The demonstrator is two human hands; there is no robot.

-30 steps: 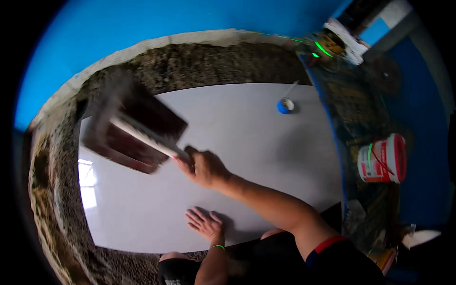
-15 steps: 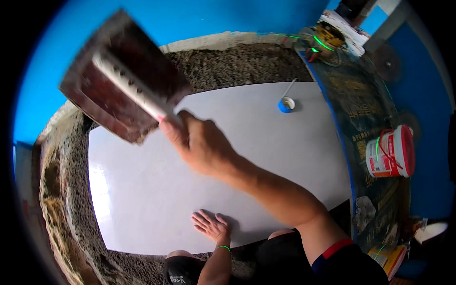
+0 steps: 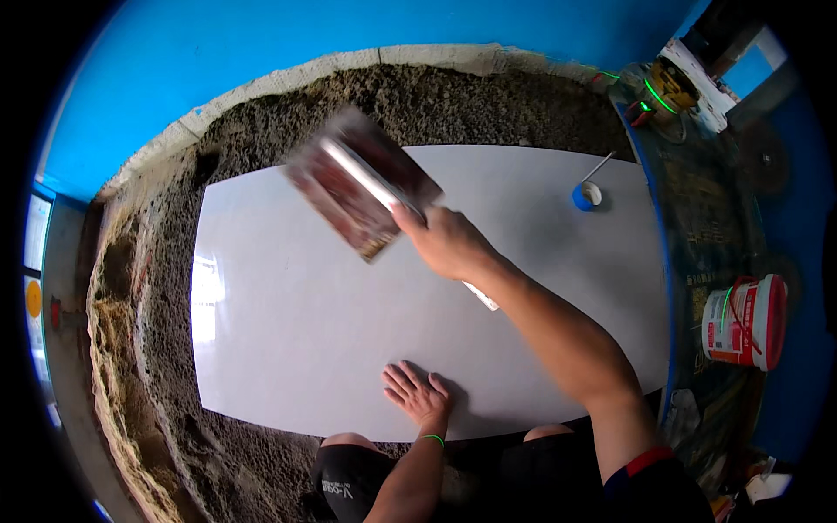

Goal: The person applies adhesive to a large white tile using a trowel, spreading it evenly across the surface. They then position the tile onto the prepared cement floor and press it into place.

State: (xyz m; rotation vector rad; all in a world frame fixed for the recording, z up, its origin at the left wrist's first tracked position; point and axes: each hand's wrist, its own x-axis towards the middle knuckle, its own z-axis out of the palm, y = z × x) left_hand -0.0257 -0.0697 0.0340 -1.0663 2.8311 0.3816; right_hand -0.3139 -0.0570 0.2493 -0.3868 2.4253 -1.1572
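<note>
My right hand grips the long pale handle of a hand float, its broad rectangular brown-red plate held up over a large light grey tile. The handle's far end shows below my wrist. The plate is tilted and blurred by motion. My left hand lies flat on the tile near its front edge, with fingers spread and nothing in them. On the tile's far right part stands a small blue-and-white cup with a thin stick beside it.
Rough dark mortar surrounds the tile, with a broken pale edge at left. A blue wall rises behind. Along the right runs a dark sheet carrying a red-and-white bucket. A yellow device stands at the far right.
The float has come down and away from my head, appearing smaller and further right. My view has shifted left. My left hand stays flat on the tile.
</note>
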